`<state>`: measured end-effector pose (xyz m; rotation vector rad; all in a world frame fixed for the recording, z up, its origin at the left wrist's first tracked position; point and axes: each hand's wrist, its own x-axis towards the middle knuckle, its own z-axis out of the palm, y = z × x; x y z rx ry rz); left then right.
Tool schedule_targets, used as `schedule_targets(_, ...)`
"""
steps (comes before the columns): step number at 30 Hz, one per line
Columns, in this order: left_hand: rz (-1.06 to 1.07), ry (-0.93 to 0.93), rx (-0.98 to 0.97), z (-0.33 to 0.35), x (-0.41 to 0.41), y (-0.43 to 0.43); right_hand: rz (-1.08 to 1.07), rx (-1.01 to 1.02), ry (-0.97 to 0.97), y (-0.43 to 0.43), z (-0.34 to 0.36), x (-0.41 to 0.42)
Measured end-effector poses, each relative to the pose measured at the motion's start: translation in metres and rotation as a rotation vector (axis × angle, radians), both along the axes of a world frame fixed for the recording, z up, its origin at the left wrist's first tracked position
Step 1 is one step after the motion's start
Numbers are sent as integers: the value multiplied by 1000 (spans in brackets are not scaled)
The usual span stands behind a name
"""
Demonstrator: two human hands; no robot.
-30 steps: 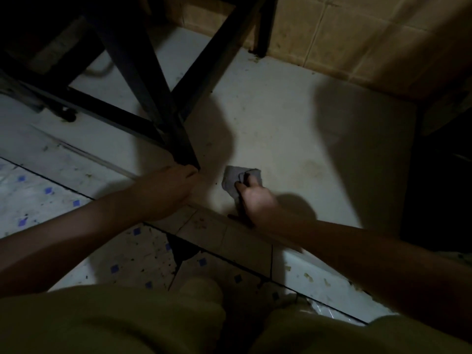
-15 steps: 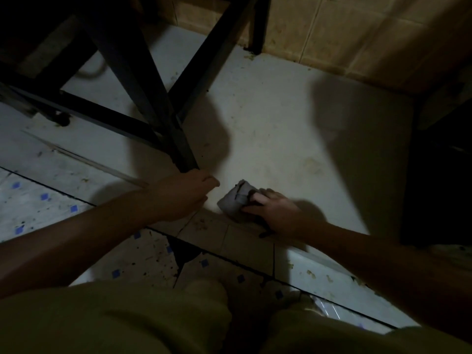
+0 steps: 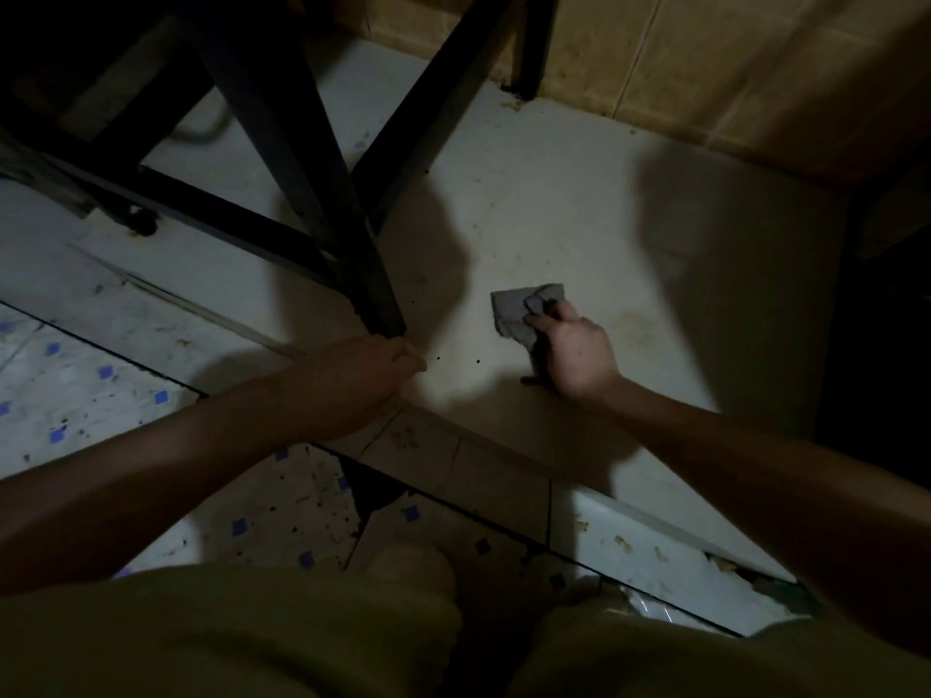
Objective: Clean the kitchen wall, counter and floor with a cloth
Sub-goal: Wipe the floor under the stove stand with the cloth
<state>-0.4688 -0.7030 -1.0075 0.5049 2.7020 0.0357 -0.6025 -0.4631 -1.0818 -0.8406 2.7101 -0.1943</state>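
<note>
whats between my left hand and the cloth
Only bare pale floor with a few dark specks lies between the left hand and the cloth, in the head view.

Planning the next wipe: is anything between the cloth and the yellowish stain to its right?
Nothing visible. Bare floor runs from the cloth in the right hand to the stain; the black leg stands left of both.

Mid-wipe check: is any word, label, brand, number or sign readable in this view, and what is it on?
None readable.
The grey cloth, pale floor, tan wall tiles and black table legs carry no lettering.
The blue squares on the patterned tiles are decoration, not characters.
The picture is dim, so faint print could go unseen.
</note>
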Motion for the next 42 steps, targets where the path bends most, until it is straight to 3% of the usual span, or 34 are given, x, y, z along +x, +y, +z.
schedule_targets(3, -20, -10, -45, 1, -6, 8, 168, 68, -47, 0, 0, 21)
schedule_targets(7, -73, -23, -99, 3, -23, 24, 315, -12, -35, 18, 4, 58)
schedule_targets(12, -53, 22, -165, 1, -51, 51, 296, 30, -10, 52, 7, 77)
schedule_targets(18, -88, 128, -148, -3, -77, 79, 137, 154, 44, 115, 20, 100)
schedule_targets(23, -153, 192, -110, -12, -90, 100, -105, 81, 93, 159, 14, 120)
schedule_targets(33, -308, 231, -5, -34, -105, 123, -835, -42, -51, 208, -6, 124)
schedule_targets(39, -232, 226, 18, -30, -105, 118, -1019, -170, -69, 194, -11, 87)
schedule_targets(42, -135, 161, -5, -28, -102, 113, -984, -131, -58, 192, -12, 64)
